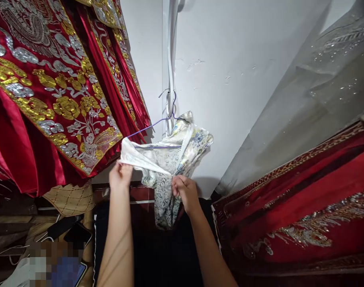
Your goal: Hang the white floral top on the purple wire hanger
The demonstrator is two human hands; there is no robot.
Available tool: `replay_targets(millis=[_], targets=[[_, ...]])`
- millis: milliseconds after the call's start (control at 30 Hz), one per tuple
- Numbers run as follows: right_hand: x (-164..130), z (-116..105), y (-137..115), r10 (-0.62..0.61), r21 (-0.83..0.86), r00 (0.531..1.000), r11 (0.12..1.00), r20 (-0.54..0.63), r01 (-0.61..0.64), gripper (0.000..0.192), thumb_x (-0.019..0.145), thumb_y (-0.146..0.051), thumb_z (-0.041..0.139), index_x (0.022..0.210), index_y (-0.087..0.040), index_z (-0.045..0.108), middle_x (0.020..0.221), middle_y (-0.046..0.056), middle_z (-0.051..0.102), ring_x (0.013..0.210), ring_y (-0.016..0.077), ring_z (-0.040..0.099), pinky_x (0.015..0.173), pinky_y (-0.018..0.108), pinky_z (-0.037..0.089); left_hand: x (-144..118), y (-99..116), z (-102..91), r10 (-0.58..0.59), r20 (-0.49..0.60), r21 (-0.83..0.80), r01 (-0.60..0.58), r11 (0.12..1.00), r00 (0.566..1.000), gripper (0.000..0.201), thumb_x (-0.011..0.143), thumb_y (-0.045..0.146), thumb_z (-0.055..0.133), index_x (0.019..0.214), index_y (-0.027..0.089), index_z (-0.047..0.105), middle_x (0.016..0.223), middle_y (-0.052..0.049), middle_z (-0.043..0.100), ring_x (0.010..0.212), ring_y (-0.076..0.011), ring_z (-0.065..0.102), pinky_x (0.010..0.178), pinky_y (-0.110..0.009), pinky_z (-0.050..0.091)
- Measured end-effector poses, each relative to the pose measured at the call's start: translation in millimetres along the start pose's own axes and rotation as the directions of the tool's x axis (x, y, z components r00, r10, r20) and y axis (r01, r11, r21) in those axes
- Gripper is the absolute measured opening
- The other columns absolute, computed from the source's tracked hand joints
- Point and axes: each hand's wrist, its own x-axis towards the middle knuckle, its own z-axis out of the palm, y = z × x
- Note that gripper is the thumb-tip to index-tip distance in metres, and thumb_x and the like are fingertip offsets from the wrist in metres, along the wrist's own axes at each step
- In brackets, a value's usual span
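A light floral blouse (pixel 170 159) hangs from a thin purple wire hanger (pixel 152 126), whose hook is at a white rail (pixel 169 71). My left hand (pixel 120 175) pinches the white edge of the blouse on the left side, just below the hanger's end. With fingers closed, my right hand (pixel 183 189) grips the front of the blouse near its middle. The white edge is stretched between the two hands. On the right, the other shoulder of the blouse sits up by the hanger, and the lower part hangs down in folds.
Red garments with gold and silver sequins (pixel 68 107) hang at the left. To the right are a plastic-covered garment (pixel 304 107) and red embroidered cloth (pixel 313 223). A white wall (pixel 224 63) stands behind. Phones (pixel 78 234) and cables lie at the lower left.
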Motion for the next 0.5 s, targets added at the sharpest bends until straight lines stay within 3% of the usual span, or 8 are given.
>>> replay_targets(millis=[133, 233, 300, 367, 433, 500], targets=[[-20, -11, 14, 0.046, 0.076, 0.998, 0.996, -0.032, -0.044, 0.034, 0.088, -0.046, 0.058, 0.064, -0.022, 0.057, 0.044, -0.003, 0.048, 0.043, 0.0123, 0.036, 0.049, 0.028, 0.028, -54, -70, -36.0, -0.135, -0.075, 0.036, 0.138, 0.99, 0.988, 0.011, 0.091, 0.016, 0.056, 0.08, 0.018, 0.054, 0.072, 0.0, 0.063, 0.07, -0.0099, 0.065, 0.08, -0.023, 0.054], [-27, -32, 21, 0.102, -0.045, 0.989, 0.994, 0.105, -0.098, 0.033, 0.087, -0.039, 0.057, 0.06, -0.021, 0.056, 0.041, -0.004, 0.046, 0.041, 0.0111, 0.035, 0.048, 0.027, 0.026, -87, -96, -40.9, -0.241, 0.031, 0.113, 0.237, 0.965, 0.97, 0.013, 0.083, 0.025, 0.072, 0.09, 0.017, 0.064, 0.086, -0.003, 0.07, 0.077, -0.0122, 0.068, 0.078, -0.024, 0.053], [-28, -47, 23, 0.192, -0.201, 0.947, 0.969, 0.257, -0.142, 0.035, 0.087, -0.038, 0.058, 0.058, -0.02, 0.058, 0.042, -0.003, 0.046, 0.042, 0.011, 0.038, 0.048, 0.026, 0.026, -102, -93, -31.7, -0.249, 0.209, 0.146, 0.222, 0.964, 0.946, 0.024, 0.079, 0.033, 0.079, 0.091, 0.017, 0.066, 0.092, -0.003, 0.069, 0.084, -0.014, 0.068, 0.082, -0.025, 0.052], [-26, -57, 22, 0.256, -0.338, 0.921, 0.929, 0.294, -0.151, 0.038, 0.088, -0.043, 0.06, 0.06, -0.018, 0.062, 0.047, -0.001, 0.052, 0.046, 0.012, 0.043, 0.049, 0.026, 0.029, -116, -79, -16.3, -0.22, 0.375, 0.145, 0.177, 0.973, 0.901, 0.028, 0.08, 0.039, 0.079, 0.087, 0.017, 0.064, 0.09, -0.003, 0.066, 0.086, -0.0146, 0.065, 0.083, -0.025, 0.051], [-24, -60, 19, 0.209, -0.378, 0.964, 0.916, 0.163, -0.135, 0.045, 0.089, -0.054, 0.061, 0.064, -0.018, 0.066, 0.055, 0.001, 0.058, 0.052, 0.0138, 0.048, 0.051, 0.026, 0.032, -134, -62, 0.2, -0.206, 0.491, 0.183, 0.131, 0.974, 0.846, 0.028, 0.085, 0.043, 0.074, 0.083, 0.018, 0.063, 0.088, -0.004, 0.064, 0.083, -0.0159, 0.063, 0.082, -0.027, 0.051], [-22, -58, 14, 0.129, -0.312, 0.991, 0.941, -0.018, -0.128, 0.053, 0.089, -0.066, 0.057, 0.068, -0.018, 0.068, 0.064, 0.003, 0.062, 0.06, 0.0166, 0.054, 0.055, 0.028, 0.038, -154, -47, 14.1, -0.207, 0.618, 0.317, 0.001, 0.949, 0.758, 0.027, 0.09, 0.043, 0.069, 0.081, 0.018, 0.066, 0.091, -0.006, 0.064, 0.086, -0.019, 0.062, 0.083, -0.03, 0.05]])
